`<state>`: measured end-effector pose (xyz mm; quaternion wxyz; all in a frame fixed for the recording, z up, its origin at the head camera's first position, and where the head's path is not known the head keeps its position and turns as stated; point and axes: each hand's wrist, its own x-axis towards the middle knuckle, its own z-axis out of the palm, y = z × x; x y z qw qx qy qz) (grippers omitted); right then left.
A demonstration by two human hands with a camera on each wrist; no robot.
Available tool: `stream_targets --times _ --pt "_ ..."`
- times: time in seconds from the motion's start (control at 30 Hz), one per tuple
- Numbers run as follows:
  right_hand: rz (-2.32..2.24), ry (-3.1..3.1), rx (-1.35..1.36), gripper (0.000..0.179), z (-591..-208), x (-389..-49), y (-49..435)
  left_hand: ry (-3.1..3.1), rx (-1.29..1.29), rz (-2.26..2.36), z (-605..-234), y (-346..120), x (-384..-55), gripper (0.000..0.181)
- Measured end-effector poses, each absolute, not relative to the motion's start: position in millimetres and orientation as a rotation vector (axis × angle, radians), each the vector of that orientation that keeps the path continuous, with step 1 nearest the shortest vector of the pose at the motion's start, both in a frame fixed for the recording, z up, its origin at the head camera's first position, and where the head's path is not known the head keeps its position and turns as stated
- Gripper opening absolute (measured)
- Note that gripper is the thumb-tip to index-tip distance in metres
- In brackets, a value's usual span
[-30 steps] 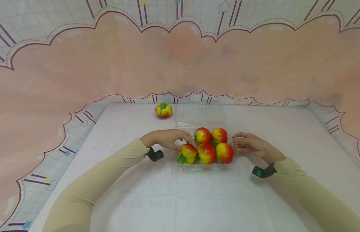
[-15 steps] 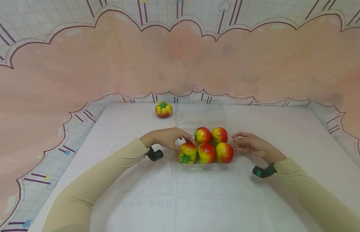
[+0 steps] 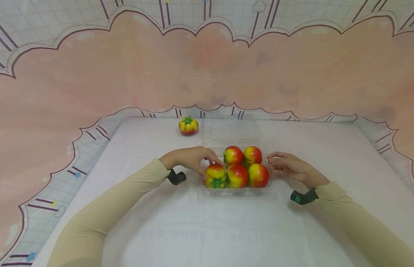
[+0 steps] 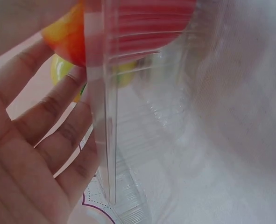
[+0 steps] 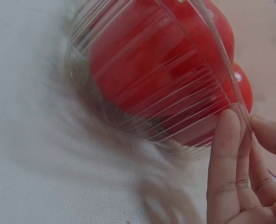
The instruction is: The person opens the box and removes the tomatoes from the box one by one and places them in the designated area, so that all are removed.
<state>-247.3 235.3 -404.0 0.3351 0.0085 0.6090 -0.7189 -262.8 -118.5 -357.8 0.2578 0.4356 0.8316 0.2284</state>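
The head camera looks ahead and down over the counter point(image 3: 180, 226) from farther back. One by the left hand point(image 3: 192, 159) looks very close at the left side of the clear box point(image 3: 231, 141); one by the right hand point(image 3: 291, 168), at its right. All three see the box.

— With the box point(image 3: 238, 190) as the dial, where are its fruits point(image 3: 237, 177) laid?
— Three in front, at eight, six and four o'clock; two behind, at twelve and two.
— And around it?
— The lid point(image 3: 231, 131) is laid at twelve, the lone fruit point(image 3: 188, 126) at ten; the left hand point(image 3: 195, 157) is held at nine, the right hand point(image 3: 289, 168) at three.
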Motion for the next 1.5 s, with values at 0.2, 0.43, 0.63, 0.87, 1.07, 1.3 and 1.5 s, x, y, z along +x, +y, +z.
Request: stream_targets --times 0.2,0.43,0.63,0.87,1.07,1.3,1.5 --pt "-1.876 1.588 0.034 0.011 -403.4 -246.9 235.0 2.267 1.164 0.607 -359.9 -118.7 -263.2 0.059" --pt "-1.871 1.603 0.042 0.010 -401.9 -246.1 234.4 2.280 1.193 0.592 -358.7 -117.4 -261.0 0.060" --pt "-1.872 1.599 0.043 0.010 -401.9 -246.1 234.0 2.266 1.184 0.598 -356.8 -116.4 -259.9 0.058" --pt "-1.868 1.610 0.032 0.010 -402.5 -246.1 233.9 2.245 1.172 0.590 -357.2 -114.4 -260.0 0.057" --pt "-1.866 1.611 0.025 0.010 -402.0 -246.1 234.0 2.264 1.163 0.552 -355.5 -113.6 -258.8 0.062" --pt "-1.863 1.607 0.029 0.010 -401.9 -246.7 233.9 2.258 1.141 0.546 -355.5 -112.4 -258.5 0.061" --pt "-1.863 1.607 0.039 0.009 -400.4 -245.7 233.5 2.262 1.106 0.569 -358.1 -113.5 -259.3 0.062"
